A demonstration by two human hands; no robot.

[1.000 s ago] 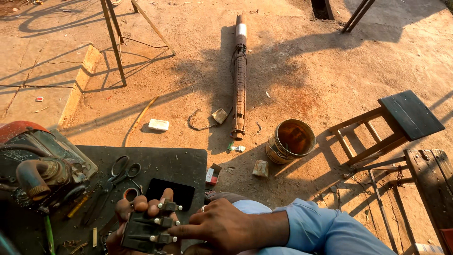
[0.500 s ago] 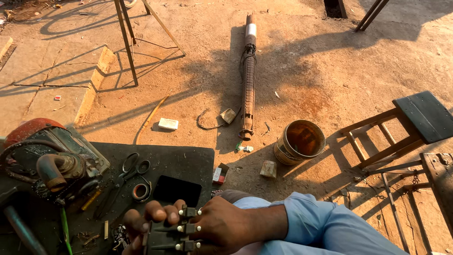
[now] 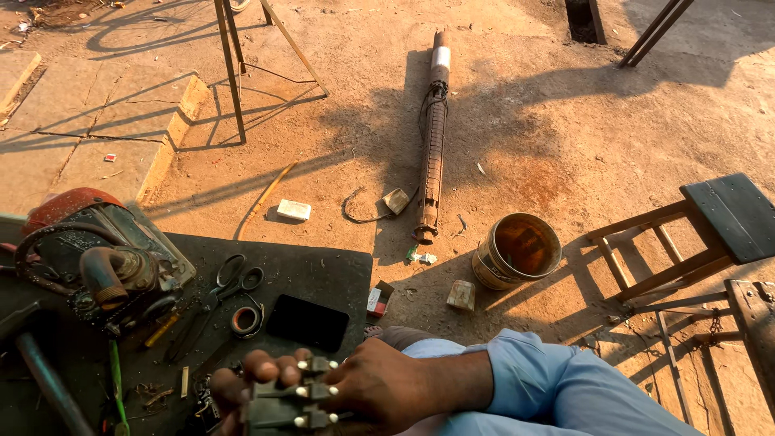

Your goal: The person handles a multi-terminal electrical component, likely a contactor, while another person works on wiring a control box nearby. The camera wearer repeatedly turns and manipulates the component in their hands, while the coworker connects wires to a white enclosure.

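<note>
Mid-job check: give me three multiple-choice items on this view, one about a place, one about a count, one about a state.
1. Where are the scissors?
A. on the dark mat
B. in the can
C. on the stool

2. How many white knobs show on the dark switch block?
A. two
B. six
C. ten

3. How is the rusty can?
A. lidded
B. tipped over
C. upright and open

Answers: 1 A, they lie on the dark mat beside the tape roll. 2 B, three pairs show. 3 C, its orange inside shows from above.
The left hand and right hand both grip the block.
</note>
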